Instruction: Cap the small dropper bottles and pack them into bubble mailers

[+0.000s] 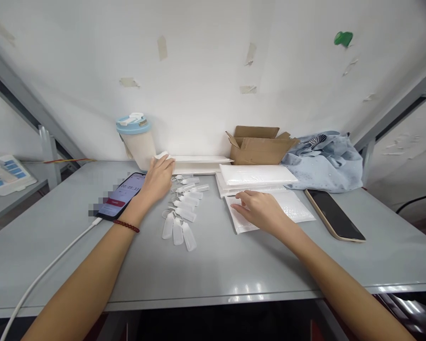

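My left hand (159,177) reaches to the left end of a long, low white box (202,159) against the wall. Its fingers are stretched out over that end; the thumb is mostly hidden. Several small translucent plastic tags or sleeves (184,203) lie in an uneven column just right of this hand, the lowest ones fanned out. My right hand (257,208) hovers over or rests on a white bubble mailer (291,206), fingers loosely bent and thumb apart, with nothing visible between them. More white padded mailers (257,174) are stacked behind it.
A lit phone (122,196) with a white cable (53,265) lies by my left forearm. Behind stands a blue-lidded cup (138,142). An open cardboard box (259,149), light blue cloth (326,163) and dark-screened phone (335,215) are on the right. The grey table (213,279) has a front edge.
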A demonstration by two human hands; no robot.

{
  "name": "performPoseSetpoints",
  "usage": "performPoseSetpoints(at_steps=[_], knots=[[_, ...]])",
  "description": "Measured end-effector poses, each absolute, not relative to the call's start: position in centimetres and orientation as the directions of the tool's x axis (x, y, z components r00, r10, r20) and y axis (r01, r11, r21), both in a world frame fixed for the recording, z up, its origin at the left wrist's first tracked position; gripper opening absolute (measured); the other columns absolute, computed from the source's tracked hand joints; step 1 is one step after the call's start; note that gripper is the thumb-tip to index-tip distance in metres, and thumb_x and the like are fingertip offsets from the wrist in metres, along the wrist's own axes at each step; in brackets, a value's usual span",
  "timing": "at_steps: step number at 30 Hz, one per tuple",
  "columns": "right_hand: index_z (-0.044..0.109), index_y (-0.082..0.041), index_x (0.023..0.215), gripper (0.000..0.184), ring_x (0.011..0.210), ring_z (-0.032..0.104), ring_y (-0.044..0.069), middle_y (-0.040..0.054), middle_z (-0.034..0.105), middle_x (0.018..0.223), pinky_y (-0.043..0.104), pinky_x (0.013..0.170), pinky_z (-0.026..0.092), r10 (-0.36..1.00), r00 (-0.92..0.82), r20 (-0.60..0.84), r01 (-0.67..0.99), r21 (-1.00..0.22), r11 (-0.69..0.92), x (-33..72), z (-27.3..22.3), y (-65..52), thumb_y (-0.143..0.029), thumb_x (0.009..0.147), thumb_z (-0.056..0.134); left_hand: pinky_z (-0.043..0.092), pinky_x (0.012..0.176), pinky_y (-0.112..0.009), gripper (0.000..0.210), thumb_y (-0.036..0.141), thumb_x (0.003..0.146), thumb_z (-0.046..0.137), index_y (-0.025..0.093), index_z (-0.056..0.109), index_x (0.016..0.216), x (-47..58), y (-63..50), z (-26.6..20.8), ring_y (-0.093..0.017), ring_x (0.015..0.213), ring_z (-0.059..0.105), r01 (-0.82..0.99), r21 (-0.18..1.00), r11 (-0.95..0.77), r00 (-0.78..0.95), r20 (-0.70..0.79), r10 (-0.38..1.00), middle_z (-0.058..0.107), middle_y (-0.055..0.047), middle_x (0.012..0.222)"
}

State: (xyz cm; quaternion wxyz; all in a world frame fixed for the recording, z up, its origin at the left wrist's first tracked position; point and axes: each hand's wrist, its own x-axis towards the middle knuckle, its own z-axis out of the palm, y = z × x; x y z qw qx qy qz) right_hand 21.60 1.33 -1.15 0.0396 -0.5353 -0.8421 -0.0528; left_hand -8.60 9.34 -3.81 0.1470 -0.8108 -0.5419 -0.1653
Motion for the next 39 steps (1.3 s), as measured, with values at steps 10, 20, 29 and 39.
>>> performPoseSetpoints(at_steps=[10,20,29,39], knots=[[0.062,-0.015,0.087,0.02,0.068,0.059,0.016,0.0057,0.066,0.08,0.025,0.051,0.029,0.791,-0.465,0.397,0.866,0.018,0.5,22.0,-1.8,1.5,-0.031,0.091,0.05,0.035,0.107,-0.043,0.046,0.001,0.077,0.031,0.007,0.058,0.115,-9.0,7.2,-0.6,-0.027,0.117,0.05,0.937,-0.015,-0.349,0.272,0.659,0.701,0.059,-0.017,0.119],[0.062,-0.016,0.083,0.024,0.061,0.056,0.014,0.0051,0.065,0.074,0.024,0.051,0.03,0.711,-0.482,0.512,0.826,-0.004,0.563,22.1,-2.5,1.8,-0.031,0.092,0.046,0.043,0.101,-0.037,0.04,0.013,0.086,0.03,0.01,0.062,0.11,-8.9,8.6,-3.4,-0.023,0.114,0.054,0.901,0.102,-0.421,0.297,0.564,0.771,0.063,-0.013,0.117],[0.062,-0.016,0.082,0.027,0.061,0.055,0.013,0.0053,0.065,0.074,0.024,0.051,0.031,0.699,-0.503,0.509,0.811,-0.001,0.584,22.0,-2.5,1.6,-0.032,0.093,0.044,0.045,0.1,-0.039,0.044,0.01,0.076,0.035,0.013,0.07,0.103,-9.2,10.3,-5.5,-0.023,0.108,0.061,0.906,0.234,-0.352,0.203,0.489,0.848,0.068,-0.01,0.115],[0.063,-0.015,0.085,0.024,0.067,0.059,0.015,0.0054,0.066,0.076,0.025,0.055,0.036,0.683,-0.521,0.512,0.795,-0.001,0.606,21.7,-2.5,1.2,-0.03,0.093,0.046,0.044,0.101,-0.04,0.043,0.01,0.075,0.036,0.012,0.07,0.101,-8.8,10.2,-5.2,-0.024,0.112,0.057,0.893,0.225,-0.389,0.244,0.485,0.84,0.068,-0.012,0.112]])
